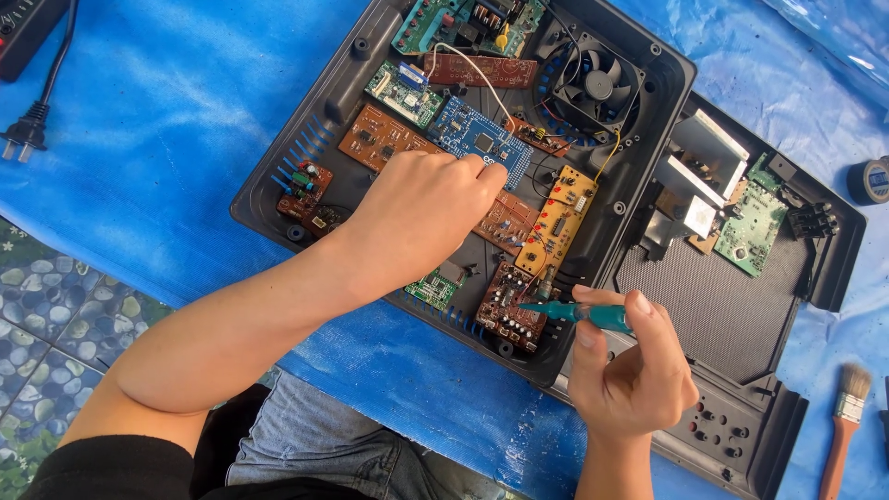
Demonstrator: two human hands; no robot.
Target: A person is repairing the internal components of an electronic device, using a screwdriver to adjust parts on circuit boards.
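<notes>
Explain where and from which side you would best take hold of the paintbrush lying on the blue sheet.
Grip the paintbrush by its bare wooden handle, coming down from above. It lies flat on the blue sheet, bristles pointing away, and the handle is the long slim part with free space either side. Avoid the soft bristles and metal band.

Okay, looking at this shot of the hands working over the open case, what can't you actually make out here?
All in the head view:
- The boards under the left hand: it covers them, and its fingers hide what they touch.
- The teal tool: the right hand wraps its rear end.
- The tape roll: cut off by the right edge.
- The paintbrush: handle runs off the bottom edge.
- The black device at top left: mostly out of frame.
- Parts on the boards: too small to identify.
</notes>
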